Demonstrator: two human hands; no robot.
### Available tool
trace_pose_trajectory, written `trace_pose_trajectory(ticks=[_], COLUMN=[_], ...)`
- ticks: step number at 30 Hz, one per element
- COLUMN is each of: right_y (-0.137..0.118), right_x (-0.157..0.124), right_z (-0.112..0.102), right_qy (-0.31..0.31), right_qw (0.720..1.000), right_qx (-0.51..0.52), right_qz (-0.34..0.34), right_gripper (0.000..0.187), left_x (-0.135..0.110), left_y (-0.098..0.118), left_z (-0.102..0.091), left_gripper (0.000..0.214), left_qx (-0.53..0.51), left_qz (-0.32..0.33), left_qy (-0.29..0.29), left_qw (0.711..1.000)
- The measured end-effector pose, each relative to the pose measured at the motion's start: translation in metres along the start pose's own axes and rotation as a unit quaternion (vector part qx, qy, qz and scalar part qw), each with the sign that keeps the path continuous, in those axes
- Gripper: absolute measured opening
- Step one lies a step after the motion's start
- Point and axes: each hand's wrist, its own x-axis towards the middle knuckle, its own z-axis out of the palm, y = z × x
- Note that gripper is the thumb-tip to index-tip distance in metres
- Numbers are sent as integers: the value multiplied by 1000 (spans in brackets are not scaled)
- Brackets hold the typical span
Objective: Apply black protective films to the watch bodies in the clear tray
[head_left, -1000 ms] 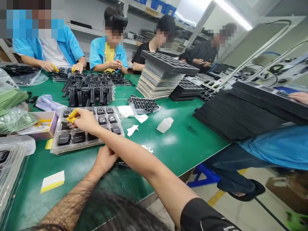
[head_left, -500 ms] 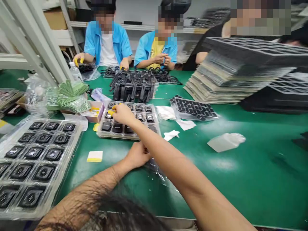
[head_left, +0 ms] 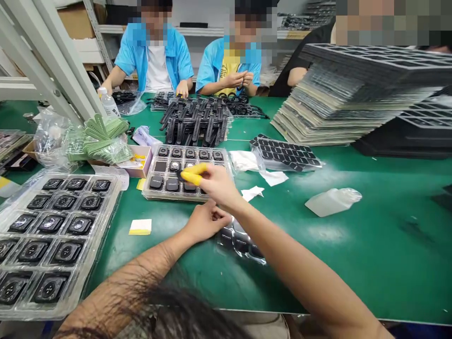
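My right hand (head_left: 217,184), with yellow finger covers on thumb and finger, pinches a small dark watch body (head_left: 180,174), partly hidden by the fingers. It hovers over a clear plastic tray (head_left: 144,194) of square watch bodies, where the leftmost pocket of the middle row holds none. Just in front of the tray, my left hand (head_left: 206,220) rests on the green table with curled fingers closed together; what they hold, if anything, is hidden. Beside it, partly under my right forearm, lies a clear sheet of black square labelled pieces (head_left: 240,241).
At left lies a larger tray of watch bodies (head_left: 63,203). Black straps (head_left: 196,125) are piled behind the near tray. A leaning stack of trays (head_left: 318,108) stands back right, a white bottle (head_left: 332,202) lies before it. Two people in blue (head_left: 153,61) work opposite.
My right hand has lifted a watch body from the middle row's left pocket and moved right and toward me. My left hand stays nearly in place; the labelled sheet shows more.
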Motion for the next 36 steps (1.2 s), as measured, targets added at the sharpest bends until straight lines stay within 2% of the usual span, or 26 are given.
trace_pose_trajectory(ticks=[2,4,6,7,11,14,18,22,25,27,32,36], right_y=[12,29,49,58,78,80,80,83,81,78,68,63], right_x=[-44,-75,-94,-99,-106,-107,-104,-101,-101,-101,-101,-100], right_z=[-33,-57,-69,-72,-72,-72,-77,-78,-79,-83,-106,-117], right_qy=[67,108,107,97,72,93,102,94,99,70,-91,-141], right_qw=[997,990,987,988,995,991,980,981,980,982,990,987], right_qx=[37,45,44,37,-33,-90,-166,-167,-168,-159,-86,-72], right_qz=[33,81,110,111,66,18,-39,-37,-51,-69,-62,-39], right_gripper=[35,47,54,52,25,13,17,12,11,14,32,36], left_x=[0,0,-1,-1,-2,-3,-3,-1,0,0,1,-1], left_y=[0,0,-1,-2,-3,-1,1,-1,-3,-3,-3,-3], left_z=[2,4,6,7,10,10,7,4,3,3,3,4], left_gripper=[27,47,59,62,65,68,68,71,72,72,72,68], left_qx=[-53,-102,-115,-110,-103,-94,-102,-108,-111,-121,-158,-139], left_qz=[-34,-55,-61,-64,-88,-78,-76,-86,-94,-98,-95,-94], left_qy=[10,17,22,30,71,84,90,58,59,67,50,30], left_qw=[998,993,991,991,988,989,988,989,988,986,982,985])
